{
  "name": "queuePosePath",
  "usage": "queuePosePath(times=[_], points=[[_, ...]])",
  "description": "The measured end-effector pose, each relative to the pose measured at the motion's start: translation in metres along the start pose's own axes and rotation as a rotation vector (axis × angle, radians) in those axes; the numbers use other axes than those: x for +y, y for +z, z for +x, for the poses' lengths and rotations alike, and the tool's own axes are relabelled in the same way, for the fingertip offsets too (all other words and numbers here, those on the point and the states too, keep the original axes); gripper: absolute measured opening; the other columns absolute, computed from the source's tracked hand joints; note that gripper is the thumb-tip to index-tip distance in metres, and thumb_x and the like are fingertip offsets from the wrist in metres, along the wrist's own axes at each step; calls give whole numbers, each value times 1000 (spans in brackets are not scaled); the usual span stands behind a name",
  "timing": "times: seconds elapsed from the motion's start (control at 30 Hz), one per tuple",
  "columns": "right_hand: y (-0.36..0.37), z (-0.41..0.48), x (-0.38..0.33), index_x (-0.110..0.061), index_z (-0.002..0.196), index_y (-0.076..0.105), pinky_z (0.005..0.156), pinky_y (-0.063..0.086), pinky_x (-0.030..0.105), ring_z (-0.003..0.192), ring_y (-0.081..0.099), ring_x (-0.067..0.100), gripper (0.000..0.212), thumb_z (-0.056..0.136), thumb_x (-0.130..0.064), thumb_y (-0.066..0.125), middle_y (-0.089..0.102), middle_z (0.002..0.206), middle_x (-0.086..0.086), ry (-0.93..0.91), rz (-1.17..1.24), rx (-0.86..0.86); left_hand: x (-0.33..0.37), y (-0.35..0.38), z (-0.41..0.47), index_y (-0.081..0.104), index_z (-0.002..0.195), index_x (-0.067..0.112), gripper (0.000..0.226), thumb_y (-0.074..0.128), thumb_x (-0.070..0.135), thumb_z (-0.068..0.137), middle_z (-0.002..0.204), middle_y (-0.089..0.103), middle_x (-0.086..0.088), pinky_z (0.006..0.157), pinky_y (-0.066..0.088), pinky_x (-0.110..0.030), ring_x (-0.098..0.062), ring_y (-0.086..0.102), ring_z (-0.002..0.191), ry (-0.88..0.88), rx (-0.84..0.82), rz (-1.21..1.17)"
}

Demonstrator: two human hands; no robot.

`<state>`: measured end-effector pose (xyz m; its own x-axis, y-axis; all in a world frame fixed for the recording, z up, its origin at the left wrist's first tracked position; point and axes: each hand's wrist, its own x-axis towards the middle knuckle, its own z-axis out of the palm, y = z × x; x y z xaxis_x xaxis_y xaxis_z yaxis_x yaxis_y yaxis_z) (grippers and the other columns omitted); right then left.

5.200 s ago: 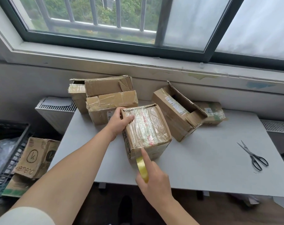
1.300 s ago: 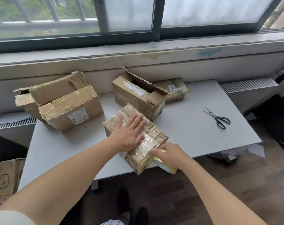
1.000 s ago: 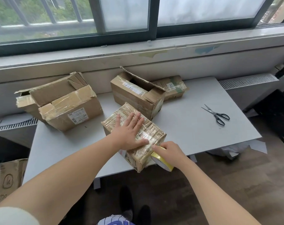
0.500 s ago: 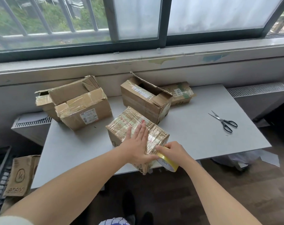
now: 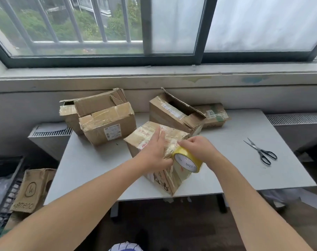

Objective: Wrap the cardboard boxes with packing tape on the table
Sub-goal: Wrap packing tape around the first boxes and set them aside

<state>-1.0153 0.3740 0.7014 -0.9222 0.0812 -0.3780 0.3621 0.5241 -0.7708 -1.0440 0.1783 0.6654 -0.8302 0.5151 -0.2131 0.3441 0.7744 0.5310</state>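
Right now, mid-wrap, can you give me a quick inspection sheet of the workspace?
Surface: grey table below the window.
Job's things: taped box at the front edge; tape roll against its right side; open box, flat box and left boxes behind.
Clutter: scissors lying apart on the table's right.
Grips: left hand pressed flat on the taped box's top; right hand grips the tape roll.
Cables: nothing seen.
Surroundings: window behind; printed carton beside a black crate, lower left.

Five cardboard boxes [image 5: 108, 127] [image 5: 98, 104] [image 5: 142, 135] [image 5: 168, 114] [image 5: 214, 113] on table [image 5: 226, 171]; one floor box [image 5: 32, 189]; one tape roll [image 5: 187, 161]; one scissors [image 5: 261, 151]; two hands [image 5: 154, 153] [image 5: 196, 147].
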Motion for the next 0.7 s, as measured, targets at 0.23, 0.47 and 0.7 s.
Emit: queuePosePath(times=[0.23, 0.47, 0.7], points=[[7, 38, -81, -15, 69, 52, 58, 30, 32, 58, 38, 17, 41, 93, -46, 66, 40, 66, 6, -108, -36, -29, -37, -42, 11, 56, 140, 26, 59, 56, 55, 88, 153, 29, 4, 110, 38, -32, -21, 41, 136, -41, 143, -138], [22, 64, -110, -1, 71, 68, 64, 43, 32, 59, 54, 14, 55, 93, -52, 66, 59, 65, 3, -97, -26, -37, -65, -57, 24, 47, 115, 19, 54, 73, 51, 80, 113, 46, 0, 75, 40, -28, -17, 50, 101, -249, 244, -325], [33, 79, -125, -19, 51, 56, 55, 37, 26, 44, 44, 8, 54, 95, -49, 65, 49, 51, -5, -85, -96, -13, -89, -68, 36, 55, 83, 29, 30, 55, 59, 80, 89, 65, -2, 59, 41, -30, -20, 62, 76, -133, 118, -294]])
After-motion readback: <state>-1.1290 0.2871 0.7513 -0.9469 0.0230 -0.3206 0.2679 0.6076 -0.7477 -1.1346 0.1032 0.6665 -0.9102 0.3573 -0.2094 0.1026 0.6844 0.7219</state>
